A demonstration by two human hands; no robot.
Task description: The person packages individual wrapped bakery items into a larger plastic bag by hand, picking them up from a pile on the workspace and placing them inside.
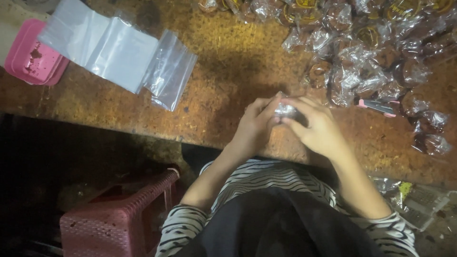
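At the desk's [214, 95] far left corner sits a pink tray [33, 59], and beside it lies a loose stack of clear plastic bags [119, 52]. Below the near edge, on the floor to my left, stands a pink woven stool [119, 219]. At the middle of the near edge my left hand [254, 126] and right hand [319, 128] meet, both clenched in a fingertip grip on one small wrapped sweet [285, 110], held just above the desk's surface. The clear wrapper crinkles between my thumbs and forefingers; doing this well, I judge, means pinching near the wrapper's ends and keeping the sweet centred so the film does not tear. Along the far right edge a heap of wrapped sweets [362, 43] spreads toward the right corner, with a pink-handled cutter [378, 105] lying just beside it, near my right hand.
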